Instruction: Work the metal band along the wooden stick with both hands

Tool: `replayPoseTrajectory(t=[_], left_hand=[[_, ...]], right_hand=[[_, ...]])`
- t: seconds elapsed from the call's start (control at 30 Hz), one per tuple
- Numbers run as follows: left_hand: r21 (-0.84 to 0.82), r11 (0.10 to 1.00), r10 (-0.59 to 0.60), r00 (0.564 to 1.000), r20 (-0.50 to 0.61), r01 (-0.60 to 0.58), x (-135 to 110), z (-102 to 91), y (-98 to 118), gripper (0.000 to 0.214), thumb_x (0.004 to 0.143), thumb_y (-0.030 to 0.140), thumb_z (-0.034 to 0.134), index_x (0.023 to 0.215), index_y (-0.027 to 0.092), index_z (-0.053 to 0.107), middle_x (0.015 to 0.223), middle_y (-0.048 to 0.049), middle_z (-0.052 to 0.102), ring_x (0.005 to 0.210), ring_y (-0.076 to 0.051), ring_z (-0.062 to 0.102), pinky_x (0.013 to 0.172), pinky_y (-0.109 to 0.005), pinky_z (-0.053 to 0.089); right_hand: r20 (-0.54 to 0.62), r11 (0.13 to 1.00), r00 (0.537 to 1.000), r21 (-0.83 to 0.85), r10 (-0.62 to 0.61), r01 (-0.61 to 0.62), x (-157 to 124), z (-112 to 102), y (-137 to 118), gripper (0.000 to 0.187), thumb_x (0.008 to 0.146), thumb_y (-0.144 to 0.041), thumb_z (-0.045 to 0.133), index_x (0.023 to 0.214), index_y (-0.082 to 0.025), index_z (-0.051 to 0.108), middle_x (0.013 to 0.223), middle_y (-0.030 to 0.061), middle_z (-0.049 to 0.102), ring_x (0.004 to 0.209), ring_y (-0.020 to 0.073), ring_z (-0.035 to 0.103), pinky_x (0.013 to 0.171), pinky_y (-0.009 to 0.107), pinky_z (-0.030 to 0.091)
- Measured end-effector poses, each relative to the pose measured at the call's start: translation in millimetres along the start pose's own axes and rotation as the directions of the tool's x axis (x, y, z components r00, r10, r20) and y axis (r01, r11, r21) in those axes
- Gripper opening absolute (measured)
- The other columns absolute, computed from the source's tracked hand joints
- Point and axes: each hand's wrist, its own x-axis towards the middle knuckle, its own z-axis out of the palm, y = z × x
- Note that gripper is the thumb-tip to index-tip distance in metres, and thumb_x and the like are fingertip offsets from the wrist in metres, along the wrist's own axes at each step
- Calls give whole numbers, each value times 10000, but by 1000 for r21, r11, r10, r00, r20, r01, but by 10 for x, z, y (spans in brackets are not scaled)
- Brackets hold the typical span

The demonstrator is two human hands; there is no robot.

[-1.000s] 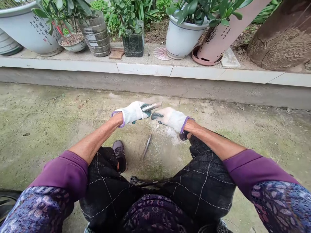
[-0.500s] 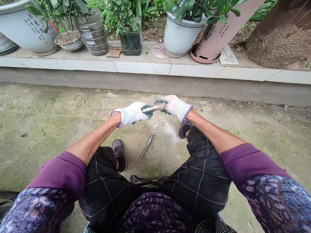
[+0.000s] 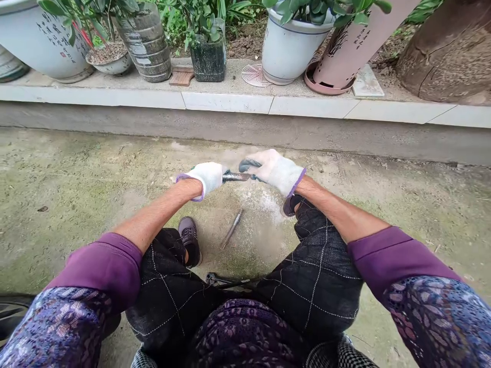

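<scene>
Both my hands wear white knit gloves with dark green palms and purple cuffs. My left hand [image 3: 210, 178] is closed around one end of a short metal rod [image 3: 235, 177], silvery and ridged near that hand and brownish toward the other end. At the brownish end, my right hand [image 3: 270, 169] has its fingers curled around the tip, one gloved finger raised above the rod. The rod lies nearly level between the hands, over the concrete. A second, similar metal rod [image 3: 231, 230] lies on the ground between my feet, beside a patch of whitish powder [image 3: 263, 202].
A low tiled ledge [image 3: 226, 102] runs across ahead, bearing a white flowerpot [image 3: 289, 48], a dark square pot [image 3: 209, 61], a pink pot [image 3: 341, 56] and a cut plastic bottle planter [image 3: 146, 48]. A tree stump [image 3: 441, 56] stands at right. My shoes flank the rod on the ground.
The held rod has turned from slanting to nearly level, and more of it shows between the hands. One finger of my right hand has lifted off it. The rod on the ground has not moved.
</scene>
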Motion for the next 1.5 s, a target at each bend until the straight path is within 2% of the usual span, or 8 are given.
replayPoseTrajectory(t=[0.13, 0.33, 0.53, 0.77, 1.0, 1.13, 1.3, 1.5], left_hand=[[-204, 970, 131, 991, -37, -135, -153, -97, 100, 244, 798, 267, 569, 959, 168, 723, 677, -14, 625, 604, -126, 542, 580, -240, 403], [-610, 791, -3, 995, -98, -58, -270, -233, 65, 356, 770, 298, 609, 1086, 156, 692, 692, 7, 615, 499, -83, 486, 481, -215, 379], [-300, 954, -37, 994, -106, 4, -100, -164, -21, 305, 820, 313, 558, 1030, 148, 707, 766, -52, 671, 592, -130, 549, 566, -254, 404], [5, 999, 34, 999, -3, -34, -25, -87, 30, 286, 837, 285, 529, 1043, 209, 711, 788, -67, 693, 718, -198, 638, 632, -271, 422], [-488, 867, 120, 993, -3, -106, -287, -182, 117, 273, 763, 279, 600, 984, 168, 715, 674, 18, 611, 544, -101, 490, 496, -219, 363], [-672, 739, 30, 999, -36, -46, -293, -199, 52, 357, 778, 291, 585, 1106, 182, 675, 734, 4, 615, 525, -91, 487, 471, -212, 373], [-267, 964, -37, 994, -100, 10, -42, -120, -71, 269, 810, 280, 552, 998, 171, 709, 757, -47, 648, 586, -131, 533, 554, -260, 392], [-70, 995, 73, 997, -31, -75, 17, -67, 13, 284, 789, 271, 562, 995, 192, 741, 726, -62, 667, 677, -198, 613, 615, -291, 410]], right_hand=[[-22, 982, 989, 125, 148, -144, 106, 6, 213, 268, 866, -171, 515, 995, -139, 749, 769, 23, 678, 548, 76, 524, 541, 221, 394], [113, 971, 978, 143, 174, -190, 12, 230, 140, 277, 907, -218, 524, 1067, -147, 739, 741, 29, 684, 542, 87, 532, 532, 216, 397], [170, 998, 984, -38, -51, 59, -122, 201, -135, 255, 898, -169, 535, 1045, -187, 742, 925, 37, 739, 752, 132, 611, 685, 238, 413], [-18, 995, 1000, -102, -3, 1, 49, 5, 28, 204, 873, -199, 560, 919, -170, 757, 835, 32, 714, 723, 136, 592, 653, 251, 399], [68, 941, 981, 278, 182, -194, 110, 179, 312, 250, 852, -183, 531, 992, -136, 733, 697, 10, 648, 486, 76, 514, 456, 210, 363], [118, 977, 988, 174, 104, -124, 18, 295, 176, 232, 858, -156, 540, 982, -139, 735, 709, 18, 666, 546, 88, 534, 525, 215, 391], [126, 998, 990, 22, -67, 64, -66, 230, -74, 223, 874, -161, 545, 976, -174, 744, 835, 24, 717, 663, 104, 563, 632, 224, 397], [-44, 1000, 999, -21, -11, 10, 43, 5, -12, 177, 817, -161, 577, 854, -162, 751, 785, 28, 704, 700, 133, 581, 632, 247, 401]])
